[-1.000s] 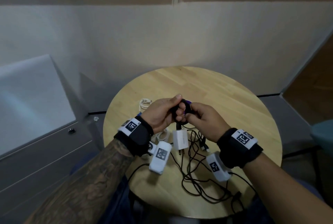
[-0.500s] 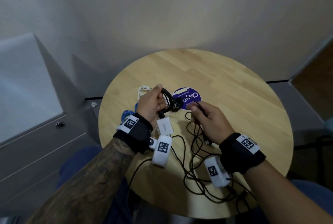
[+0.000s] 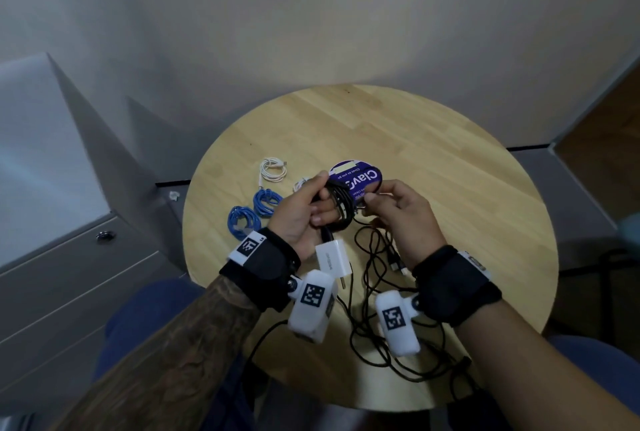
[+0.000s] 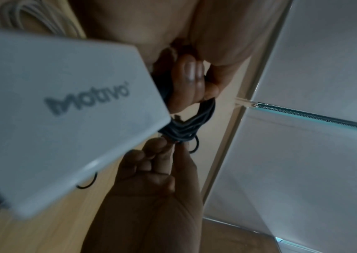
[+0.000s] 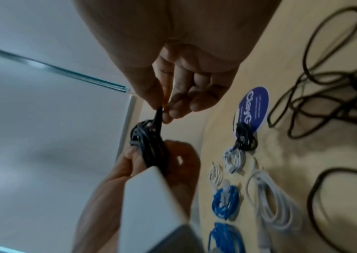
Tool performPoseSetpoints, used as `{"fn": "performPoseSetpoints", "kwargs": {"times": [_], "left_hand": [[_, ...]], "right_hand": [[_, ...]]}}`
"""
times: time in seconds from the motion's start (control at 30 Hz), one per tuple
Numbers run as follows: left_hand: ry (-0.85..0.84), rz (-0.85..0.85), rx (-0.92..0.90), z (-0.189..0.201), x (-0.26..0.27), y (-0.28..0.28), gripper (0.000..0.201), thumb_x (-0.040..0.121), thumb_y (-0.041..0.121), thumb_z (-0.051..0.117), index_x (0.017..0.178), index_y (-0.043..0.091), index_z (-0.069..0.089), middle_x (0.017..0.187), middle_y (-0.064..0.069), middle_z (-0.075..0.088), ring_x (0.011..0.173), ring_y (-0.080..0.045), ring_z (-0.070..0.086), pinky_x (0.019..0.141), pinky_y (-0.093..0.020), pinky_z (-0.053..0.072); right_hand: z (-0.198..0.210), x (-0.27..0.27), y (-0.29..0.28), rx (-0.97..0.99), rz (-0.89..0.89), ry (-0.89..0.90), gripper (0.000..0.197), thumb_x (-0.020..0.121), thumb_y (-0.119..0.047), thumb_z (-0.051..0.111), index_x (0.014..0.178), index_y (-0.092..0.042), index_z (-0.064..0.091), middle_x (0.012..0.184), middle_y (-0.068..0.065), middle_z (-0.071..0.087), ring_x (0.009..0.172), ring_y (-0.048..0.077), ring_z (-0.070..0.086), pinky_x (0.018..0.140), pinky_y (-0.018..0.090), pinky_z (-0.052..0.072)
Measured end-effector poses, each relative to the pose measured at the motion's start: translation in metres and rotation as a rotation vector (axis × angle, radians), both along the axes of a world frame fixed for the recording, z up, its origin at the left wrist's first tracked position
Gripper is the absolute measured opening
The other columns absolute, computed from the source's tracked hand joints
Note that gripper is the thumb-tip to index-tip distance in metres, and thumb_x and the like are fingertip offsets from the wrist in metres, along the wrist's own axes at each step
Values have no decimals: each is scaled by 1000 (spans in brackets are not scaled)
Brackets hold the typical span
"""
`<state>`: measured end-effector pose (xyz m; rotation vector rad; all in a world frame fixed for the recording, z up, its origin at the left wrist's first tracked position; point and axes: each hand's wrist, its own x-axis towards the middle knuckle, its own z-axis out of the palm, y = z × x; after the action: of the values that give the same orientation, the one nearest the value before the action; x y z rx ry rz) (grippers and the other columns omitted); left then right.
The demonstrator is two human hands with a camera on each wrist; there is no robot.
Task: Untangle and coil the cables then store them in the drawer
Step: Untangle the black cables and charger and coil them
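Fingers (image 5: 162, 109) of the right hand (image 3: 405, 219) pinch the loose end of the black cable (image 5: 149, 145), right at the top of the bundle; left hand (image 3: 301, 219) has its fingers (image 4: 186, 85) curled round the wound loops, holding them up over the bench (image 3: 433, 139), w/ the white charger block (image 3: 330, 257) hanging just under the palm. Step in hand looks like the last wraps: best to keep the left grip snug so the loops don't spring apart, feed the end round the waist of the bundle w/ light tension, then tuck it under a turn. Charger weight will tug the coil down, so hold close to it. Further out: two blue coils (image 3: 256, 212) and a white coil (image 3: 273, 171) lie on the bench to the left, done by the look of them; a purple round sticker (image 3: 360, 177) sits just behind the hands. Still to sort: a loose black tangle (image 3: 377, 295) near the front edge, prob. the next job, and it may snag the hanging block. Drawer unit (image 3: 62, 278) stands left of the bench, front closed, so it needs opening first.
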<state>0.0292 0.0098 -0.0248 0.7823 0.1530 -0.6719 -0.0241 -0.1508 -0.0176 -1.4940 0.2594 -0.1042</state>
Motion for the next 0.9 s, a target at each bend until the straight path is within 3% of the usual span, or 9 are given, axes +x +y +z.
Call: {"fn": "performPoseSetpoints", "kwargs": {"times": [0.1,0.23,0.3,0.37,0.43,0.5,0.7,0.83,0.9], "left_hand": [[21,-28,14,-2,-5,-3,38,96,38,52,65,17,45,44,8,28,36,-4,24,60,-23,12],[0,4,34,-1,-7,-4,38,97,37,51,66,17,49,45,7,31,39,-4,24,61,-25,11],[-29,42,68,0,-6,-6,36,99,36,49,69,16,48,46,7,33,41,-5,24,59,-23,15],[-39,53,103,1,-8,-8,37,98,37,49,68,15,47,47,6,31,41,-7,26,56,-21,26],[-60,41,158,2,-12,-10,39,97,40,50,67,15,47,48,4,29,41,-9,28,47,-20,31],[-109,31,224,2,-14,-11,40,96,41,51,66,15,48,50,4,29,44,-10,28,45,-19,33],[-224,43,281,4,-14,-11,37,98,34,53,67,14,50,56,2,38,49,-7,38,52,-18,36],[-295,3,266,10,-13,-14,29,101,27,47,94,0,57,57,6,39,45,-3,31,42,-14,29],[-303,-1,278,11,-11,-14,28,101,26,47,91,1,55,61,3,38,47,-3,29,43,-14,25]], "right_hand": [[-3,-2,6,97,26,59,18,93,-4,63,103,-18,61,81,7,67,64,13,60,61,28,46],[-1,-7,16,72,40,43,20,100,-14,55,117,-17,65,87,-7,69,67,3,60,63,22,46],[0,-10,18,108,117,11,29,97,-10,61,125,-7,59,95,-3,72,81,5,67,73,20,51],[-4,-12,17,28,220,-18,49,87,-3,73,131,-8,53,109,9,73,102,20,70,90,31,56],[-7,-13,18,-139,245,-29,61,79,-5,81,133,-17,54,116,4,71,110,19,66,96,40,54],[-8,-13,20,-262,234,-62,64,78,-12,83,134,-24,55,117,-6,70,113,13,64,100,39,51],[1,-15,20,-209,178,-107,36,86,-20,77,120,-18,67,106,-5,75,103,9,69,94,29,53],[7,-10,14,20,153,-63,14,90,-10,69,102,-9,62,80,-9,73,75,2,69,68,15,51],[7,-7,11,47,132,-30,12,88,-21,73,94,-18,63,86,-6,70,83,7,66,75,25,53]]}}
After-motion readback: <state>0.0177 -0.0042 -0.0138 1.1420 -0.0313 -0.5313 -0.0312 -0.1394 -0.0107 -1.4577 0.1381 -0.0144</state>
